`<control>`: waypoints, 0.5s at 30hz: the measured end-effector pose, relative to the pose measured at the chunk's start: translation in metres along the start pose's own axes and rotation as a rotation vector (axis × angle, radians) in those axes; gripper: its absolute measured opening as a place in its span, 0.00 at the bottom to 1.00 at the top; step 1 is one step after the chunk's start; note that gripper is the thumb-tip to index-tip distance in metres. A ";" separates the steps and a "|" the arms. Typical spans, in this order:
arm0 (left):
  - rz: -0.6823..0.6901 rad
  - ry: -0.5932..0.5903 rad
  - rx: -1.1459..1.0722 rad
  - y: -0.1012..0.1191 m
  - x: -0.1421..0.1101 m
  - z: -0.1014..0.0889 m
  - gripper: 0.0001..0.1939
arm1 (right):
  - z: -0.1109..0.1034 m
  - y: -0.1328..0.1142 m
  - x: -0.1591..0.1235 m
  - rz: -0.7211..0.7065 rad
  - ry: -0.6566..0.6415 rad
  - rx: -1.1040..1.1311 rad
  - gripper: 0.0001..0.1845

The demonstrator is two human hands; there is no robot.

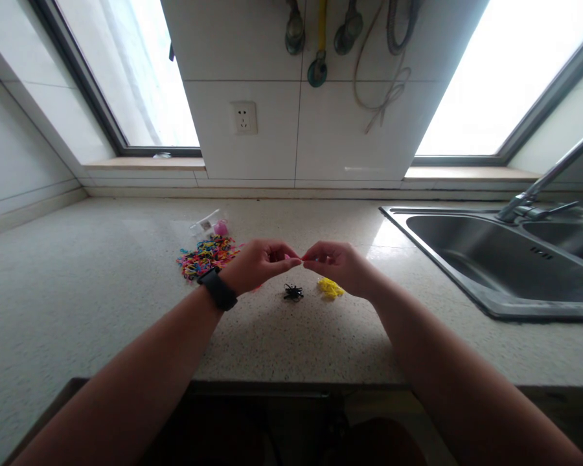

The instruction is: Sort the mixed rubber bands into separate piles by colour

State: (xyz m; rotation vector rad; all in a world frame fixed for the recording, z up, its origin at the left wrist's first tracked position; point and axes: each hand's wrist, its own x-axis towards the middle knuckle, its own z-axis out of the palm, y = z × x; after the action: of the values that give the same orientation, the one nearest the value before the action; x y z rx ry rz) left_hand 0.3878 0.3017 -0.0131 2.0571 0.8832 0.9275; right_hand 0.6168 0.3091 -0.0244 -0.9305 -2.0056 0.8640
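Observation:
My left hand (262, 264) and my right hand (339, 264) meet fingertip to fingertip above the counter, both closed in a pinch. A tiny reddish bit shows where the fingertips come together, too small to name. Just below them lies a small bunch of black bands (293, 292). Beneath my right hand sits a pile of yellow bands (330, 288), partly covered by it. Beside my left hand spreads a heap of small multicoloured bands (206, 257). A clear plastic bag (206, 224) with something pink lies behind that heap.
A steel sink (476, 304) with a faucet (519, 204) is set into the counter (296, 349) on the right. The tiled wall behind carries a power socket (244, 118), and pipe fittings hang above. Windows stand on both sides.

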 end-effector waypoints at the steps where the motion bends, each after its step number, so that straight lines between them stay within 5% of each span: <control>1: -0.001 -0.001 -0.002 0.000 0.000 0.000 0.16 | 0.000 0.000 0.000 0.001 0.001 -0.002 0.13; 15: -0.039 0.103 -0.076 0.004 0.001 -0.003 0.12 | -0.002 -0.001 0.000 0.010 0.035 0.027 0.13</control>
State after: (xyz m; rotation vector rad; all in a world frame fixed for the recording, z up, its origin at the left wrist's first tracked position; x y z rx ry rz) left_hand 0.3876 0.3012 -0.0080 1.9355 0.9244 1.0373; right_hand 0.6182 0.3095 -0.0223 -0.9357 -1.9565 0.8722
